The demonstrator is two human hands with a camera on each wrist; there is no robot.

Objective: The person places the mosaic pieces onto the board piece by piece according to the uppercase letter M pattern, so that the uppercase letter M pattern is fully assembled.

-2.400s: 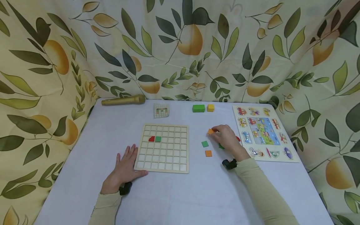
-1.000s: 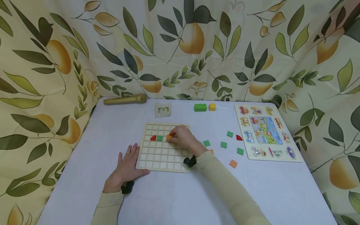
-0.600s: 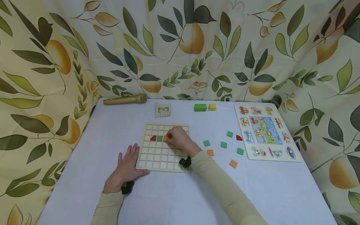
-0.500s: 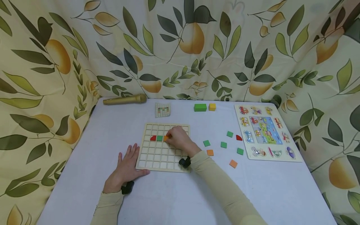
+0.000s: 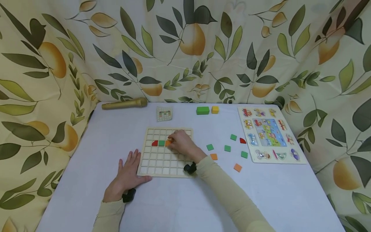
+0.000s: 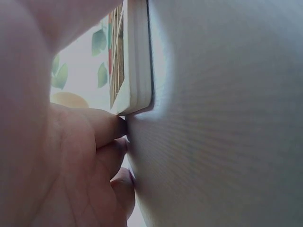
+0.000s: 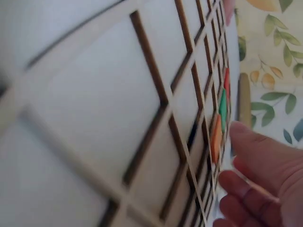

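A wooden grid board (image 5: 165,161) lies on the white-covered table. In one row sit a red quarter-round tile (image 5: 155,143), a green square tile (image 5: 161,143) and an orange square tile (image 5: 167,143), side by side. My right hand (image 5: 182,143) is over the board, its fingertips at the orange tile's right side. In the right wrist view the orange tile (image 7: 216,139) looks seated in its cell; the thumb (image 7: 246,137) and bent fingers are beside it, not closed round it. My left hand (image 5: 126,175) rests spread at the board's lower left corner, thumb along the front edge.
Right of the board lie several loose green tiles (image 5: 227,148), two orange tiles (image 5: 237,167) and a red piece (image 5: 242,140). A picture puzzle board (image 5: 271,135) is farther right. Behind are a patterned card (image 5: 164,114), green block (image 5: 202,111), yellow block (image 5: 215,110) and gold microphone-shaped object (image 5: 124,103).
My right hand has carried the orange tile from the right of the board into the row beside the green tile. The left hand has stayed at the board's corner. The head view has shifted slightly.
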